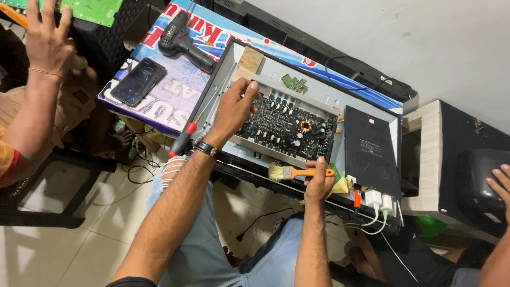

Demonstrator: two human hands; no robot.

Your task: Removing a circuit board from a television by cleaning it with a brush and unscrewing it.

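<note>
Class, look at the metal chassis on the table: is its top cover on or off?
Off. The metal chassis lies open, its dark circuit board exposed, with the left hand resting on the board's edge.

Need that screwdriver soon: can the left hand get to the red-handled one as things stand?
Probably yes. The left hand rests on the circuit board's edge, empty-looking, and the red-handled screwdriver lies just beside its wrist with nothing between.

You see a bright, evenly lit, sharp scene with soft shadows under the desk [175, 101] and slight wide-angle stretching at the edges.
</note>
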